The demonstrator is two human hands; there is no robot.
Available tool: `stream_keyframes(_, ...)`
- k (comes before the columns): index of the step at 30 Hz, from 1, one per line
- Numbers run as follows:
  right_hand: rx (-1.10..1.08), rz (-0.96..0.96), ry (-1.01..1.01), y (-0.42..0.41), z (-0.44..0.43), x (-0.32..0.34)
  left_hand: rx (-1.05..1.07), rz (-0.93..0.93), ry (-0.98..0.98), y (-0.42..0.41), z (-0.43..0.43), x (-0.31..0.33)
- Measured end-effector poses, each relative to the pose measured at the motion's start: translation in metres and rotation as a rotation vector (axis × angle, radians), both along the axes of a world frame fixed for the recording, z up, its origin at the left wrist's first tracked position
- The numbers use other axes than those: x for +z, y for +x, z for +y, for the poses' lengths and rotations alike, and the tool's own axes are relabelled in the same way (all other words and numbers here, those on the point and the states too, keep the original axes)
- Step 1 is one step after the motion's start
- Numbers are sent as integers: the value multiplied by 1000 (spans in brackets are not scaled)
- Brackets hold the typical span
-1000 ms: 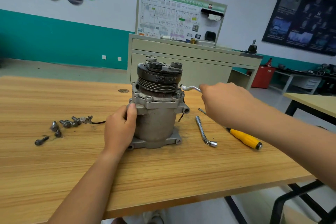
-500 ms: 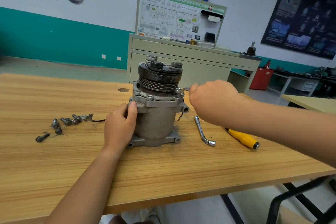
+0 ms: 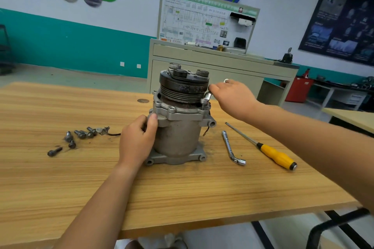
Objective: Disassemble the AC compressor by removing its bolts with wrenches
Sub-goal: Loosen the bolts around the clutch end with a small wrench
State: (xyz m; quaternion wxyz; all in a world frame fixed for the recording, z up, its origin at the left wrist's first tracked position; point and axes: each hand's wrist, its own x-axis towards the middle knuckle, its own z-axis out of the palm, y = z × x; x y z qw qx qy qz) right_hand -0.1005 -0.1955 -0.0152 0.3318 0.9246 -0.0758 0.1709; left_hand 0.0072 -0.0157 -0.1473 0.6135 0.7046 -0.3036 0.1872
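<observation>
A grey AC compressor stands upright on the wooden table, its black ribbed pulley on top. My left hand grips the left side of its body just under the flange. My right hand holds a small silver wrench whose lower end sits on a bolt at the right of the flange; the wrench's far end sticks out above my fingers. Several removed bolts lie on the table to the left.
An L-shaped socket wrench and a yellow-handled screwdriver lie right of the compressor. A loose bolt lies apart at the left. Beyond the table stands a grey cabinet with a wiring board. A second table is at the right.
My right hand has swung the wrench handle from out at the right back toward the pulley, and it now stands steeper. My left hand keeps its grip on the compressor.
</observation>
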Motion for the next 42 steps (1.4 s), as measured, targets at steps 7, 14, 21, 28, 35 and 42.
stream_keyframes(7, 132, -446, 506, -29, 6, 5, -6, -24, -11, 3, -2, -3)
stream_keyframes(14, -99, -83, 360, -73, 39, 4, -14, -12, -31, 0, -2, -3)
stream_keyframes(21, -204, 42, 57, -71, 68, 8, -24, -9, -28, -1, -1, -2)
stream_keyframes(28, -252, 169, 30, -59, 81, 17, -14, 0, -26, -2, 0, 0)
stream_keyframes(35, -228, 295, -128, -62, 82, 21, -28, 11, -29, -3, 0, 0)
stream_keyframes(42, -207, 304, -186, -53, 58, 35, -25, 5, -29, -1, -2, 0)
